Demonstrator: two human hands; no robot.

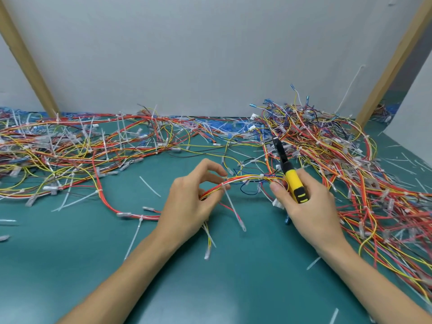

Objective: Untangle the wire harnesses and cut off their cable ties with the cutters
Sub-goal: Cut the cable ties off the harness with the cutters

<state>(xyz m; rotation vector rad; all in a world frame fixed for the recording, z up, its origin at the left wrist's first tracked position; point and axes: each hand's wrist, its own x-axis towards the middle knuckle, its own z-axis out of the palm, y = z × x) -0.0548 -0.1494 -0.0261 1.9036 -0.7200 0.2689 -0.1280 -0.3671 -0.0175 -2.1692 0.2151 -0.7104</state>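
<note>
Left hand (191, 204) pinches harness (243, 177) by its cable tie (231, 202); right hand (311, 206) grips cutters (293, 183). Risk: nicking wires if the tie's snug.

Plain teal-green table mat (70, 265) beneath a plain pale grey wall (210, 54), flanked by 2 tan wooden posts: left post (28, 64), right post (394, 66). At centre, the wire harness (243, 178) shows red, orange, yellow and white strands, with thin blue and black wires looping below; its cable tie (228, 196) is translucent white. The cutters (292, 180) have a yellow handle with black insets and a black head. The left pile (70, 146) is mainly red, orange and yellow; the right pile (327, 141) adds blue terminals and purple strands. On the mat, loose ties (149, 186) are white.
</note>
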